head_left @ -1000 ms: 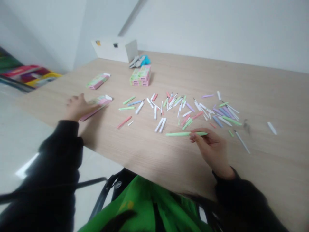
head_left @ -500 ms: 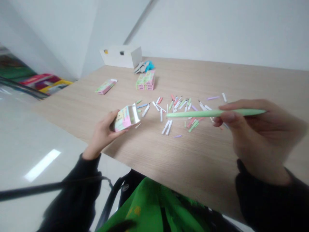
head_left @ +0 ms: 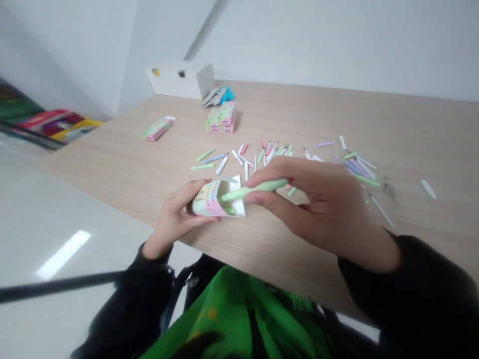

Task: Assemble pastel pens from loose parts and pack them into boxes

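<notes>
My left hand (head_left: 179,214) is wrapped round a pink and green cardboard box (head_left: 207,200), held above the table with its open end facing right. Between thumb and fingers, my right hand (head_left: 314,209) pinches a light green pen (head_left: 267,186). The pen's left end is inside the mouth of the box. Another green piece shows low in the opening, though its kind is unclear. Behind my right hand lie scattered pen parts (head_left: 223,164), in white, green, purple, red and blue; my hand hides some of them.
Stacked pink and green boxes (head_left: 220,118) stand further back, with grey and blue gloves (head_left: 219,95) behind them. A single similar box (head_left: 158,128) lies to the left. At the back is a white box (head_left: 179,81). The wooden table's (head_left: 239,244) front edge runs near my lap.
My left hand has picked the box up off the table and brought it to the right. My right hand has raised the green pen and moved it left into the box's open end.
</notes>
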`<action>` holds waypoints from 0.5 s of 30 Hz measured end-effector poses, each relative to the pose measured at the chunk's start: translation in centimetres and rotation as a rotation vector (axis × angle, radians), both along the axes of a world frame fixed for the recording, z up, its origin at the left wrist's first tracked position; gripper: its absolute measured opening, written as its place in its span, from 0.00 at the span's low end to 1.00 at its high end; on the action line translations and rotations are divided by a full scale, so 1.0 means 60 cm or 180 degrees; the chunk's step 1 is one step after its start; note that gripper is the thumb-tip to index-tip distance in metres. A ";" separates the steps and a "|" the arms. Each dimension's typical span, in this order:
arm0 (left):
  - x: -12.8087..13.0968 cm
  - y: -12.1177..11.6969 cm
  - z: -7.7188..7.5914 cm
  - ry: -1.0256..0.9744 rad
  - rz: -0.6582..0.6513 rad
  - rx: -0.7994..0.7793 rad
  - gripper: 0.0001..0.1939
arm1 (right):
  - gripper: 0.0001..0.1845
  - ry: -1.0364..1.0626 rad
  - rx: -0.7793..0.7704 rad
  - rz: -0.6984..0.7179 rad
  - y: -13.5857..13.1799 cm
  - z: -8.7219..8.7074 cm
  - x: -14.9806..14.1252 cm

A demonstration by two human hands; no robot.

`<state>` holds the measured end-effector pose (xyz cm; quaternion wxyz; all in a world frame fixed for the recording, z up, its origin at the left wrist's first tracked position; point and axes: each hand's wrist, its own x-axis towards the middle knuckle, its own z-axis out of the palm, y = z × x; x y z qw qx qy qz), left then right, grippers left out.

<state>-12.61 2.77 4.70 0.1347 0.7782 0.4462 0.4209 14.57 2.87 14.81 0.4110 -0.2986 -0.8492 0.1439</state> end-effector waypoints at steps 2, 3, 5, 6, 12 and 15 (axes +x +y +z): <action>0.003 0.000 -0.004 -0.0052 -0.0009 -0.0015 0.36 | 0.07 -0.0298 0.0029 0.0263 0.011 -0.010 -0.013; 0.004 0.002 -0.007 -0.0087 -0.0003 0.0012 0.36 | 0.08 -0.0434 0.0062 0.0353 0.016 -0.015 -0.019; 0.003 0.008 -0.017 -0.0165 0.0007 0.0127 0.37 | 0.12 -0.0632 0.0128 0.0419 0.023 -0.023 -0.028; 0.003 0.011 -0.023 -0.0193 -0.0001 0.0209 0.37 | 0.13 -0.0703 0.0149 0.0395 0.025 -0.026 -0.030; -0.006 0.011 -0.026 -0.0018 0.0162 0.0597 0.37 | 0.16 -0.0599 0.0243 0.0227 0.015 -0.013 -0.022; -0.047 0.016 -0.009 0.0253 0.0600 0.0588 0.37 | 0.15 -0.0354 0.0103 0.0223 0.003 -0.005 0.002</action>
